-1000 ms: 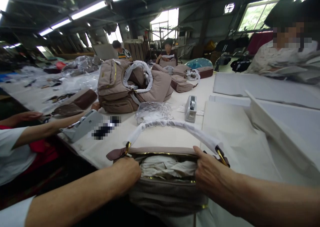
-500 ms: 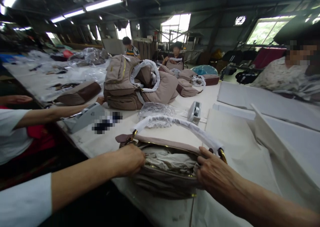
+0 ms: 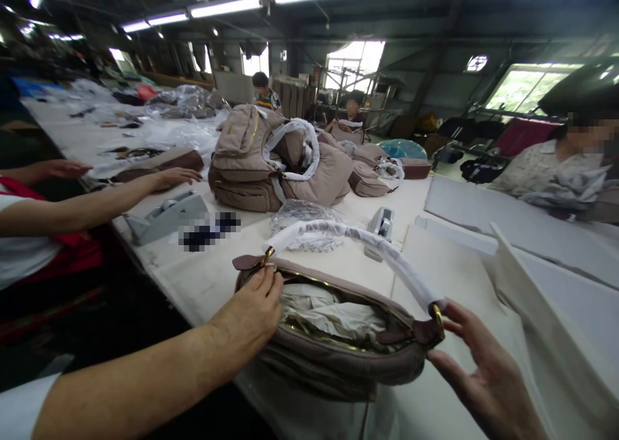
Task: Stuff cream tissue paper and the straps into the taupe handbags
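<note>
A taupe handbag [image 3: 338,362] lies open-topped at the near edge of the white table [image 3: 454,259], stuffed with crumpled white paper [image 3: 329,311]. Its handle [image 3: 358,243] is wrapped in white foam and arches over the opening. My left hand [image 3: 251,314] grips the bag's left end by the zipper, fingers closed on the rim. My right hand [image 3: 476,369] is at the bag's right end, fingers spread, fingertips near the brown strap tab and gold ring [image 3: 430,327].
A pile of taupe bags [image 3: 280,162] sits mid-table, with two tape dispensers [image 3: 164,217] [image 3: 382,227] and clear plastic wrap [image 3: 304,217]. A person's arms [image 3: 91,198] reach in from the left. Another person [image 3: 556,169] sits at right; large white sheets [image 3: 517,214] lie there.
My right hand has let go of the bag's right rim and opened, moving right. The bag has turned, its right end nearer me. The co-worker's hand has lifted off the dispenser.
</note>
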Motion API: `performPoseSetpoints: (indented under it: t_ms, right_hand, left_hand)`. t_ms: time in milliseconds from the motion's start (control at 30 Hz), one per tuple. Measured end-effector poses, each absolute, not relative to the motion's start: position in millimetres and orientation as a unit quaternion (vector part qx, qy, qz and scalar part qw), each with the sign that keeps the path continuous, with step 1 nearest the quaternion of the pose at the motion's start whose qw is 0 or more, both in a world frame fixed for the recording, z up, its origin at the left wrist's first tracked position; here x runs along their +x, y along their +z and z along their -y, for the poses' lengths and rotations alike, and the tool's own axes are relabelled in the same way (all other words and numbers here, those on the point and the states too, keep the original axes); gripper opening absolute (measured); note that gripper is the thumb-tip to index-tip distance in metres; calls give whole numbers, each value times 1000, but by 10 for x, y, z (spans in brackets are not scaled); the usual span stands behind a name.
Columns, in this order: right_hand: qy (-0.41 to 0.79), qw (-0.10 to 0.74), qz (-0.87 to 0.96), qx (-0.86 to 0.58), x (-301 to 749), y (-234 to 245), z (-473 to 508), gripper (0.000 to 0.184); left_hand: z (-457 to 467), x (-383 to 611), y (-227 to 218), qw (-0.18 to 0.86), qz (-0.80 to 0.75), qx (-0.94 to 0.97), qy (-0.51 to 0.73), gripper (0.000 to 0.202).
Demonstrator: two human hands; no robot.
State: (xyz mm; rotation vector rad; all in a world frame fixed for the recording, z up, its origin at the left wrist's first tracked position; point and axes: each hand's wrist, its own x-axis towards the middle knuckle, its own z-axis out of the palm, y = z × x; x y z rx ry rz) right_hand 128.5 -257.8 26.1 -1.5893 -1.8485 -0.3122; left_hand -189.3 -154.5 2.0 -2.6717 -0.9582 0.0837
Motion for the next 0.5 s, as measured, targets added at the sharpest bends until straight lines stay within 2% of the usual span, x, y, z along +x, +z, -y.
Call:
performPoseSetpoints:
  t_ms: [100,167,233,333,500]
  right_hand:
    - [-39,360,709,-605,1125,89,2514,37]
    - [-12,399,670,-626,1005,42,2475,28]
    - [13,454,607,-652,910,15,2449,28]
    - [59,520,542,-658,847,-32,2436,30]
    - [71,526,568,-629,909,-102,2458,31]
  left_hand:
    - [1529,-1886,91,64,362,-924,107,19]
    - [1553,-1842,249,24,362,-927,97,13]
    - [1611,-1713,416,-51,348,-936,9,17]
    - [1709,-1329,519,-246,305,-907,-157,21]
    - [1749,-624,285,-538,226,-779,-229,15]
